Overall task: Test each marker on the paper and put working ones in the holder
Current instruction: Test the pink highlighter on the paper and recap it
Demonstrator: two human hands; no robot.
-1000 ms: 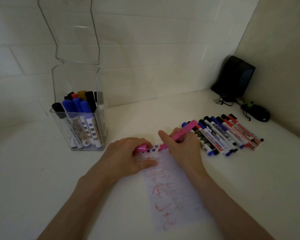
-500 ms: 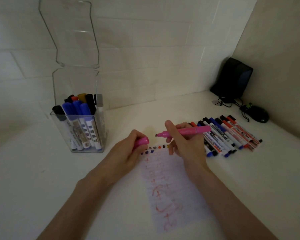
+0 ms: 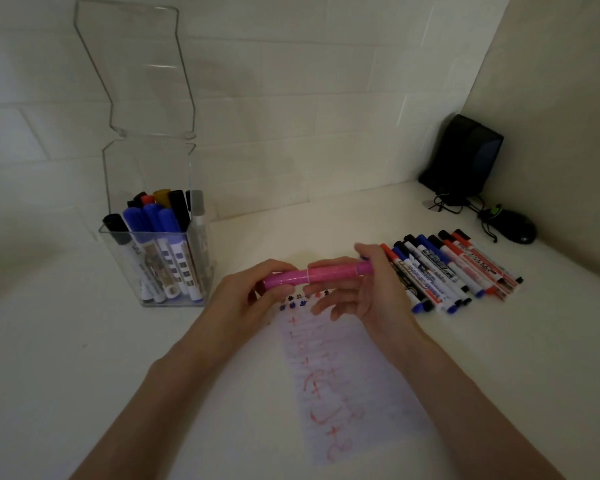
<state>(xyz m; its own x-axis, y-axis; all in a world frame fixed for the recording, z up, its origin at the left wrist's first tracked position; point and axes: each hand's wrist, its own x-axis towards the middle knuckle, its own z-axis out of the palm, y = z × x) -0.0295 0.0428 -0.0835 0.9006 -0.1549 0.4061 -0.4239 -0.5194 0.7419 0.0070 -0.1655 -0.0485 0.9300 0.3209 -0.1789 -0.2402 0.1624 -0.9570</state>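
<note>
A pink marker lies level above the top of the paper, its cap seated on the left end. My left hand grips the cap end, and my right hand holds the barrel, lower fingers loosely spread. The paper carries red scribbles and a row of small colour dots along its top edge. The clear holder, lid hinged up, stands at the left with several blue and black markers upright in it. A row of several blue, black and red markers lies on the table right of my hands.
A black speaker with tangled cables stands in the back right corner, and a dark mouse sits beside it. White tiled wall behind, plain wall at right. The table is white.
The marker's tip was on the paper, then lifted. My left hand brought the pink cap to the tip, and the cap now sits on the marker held between both hands.
</note>
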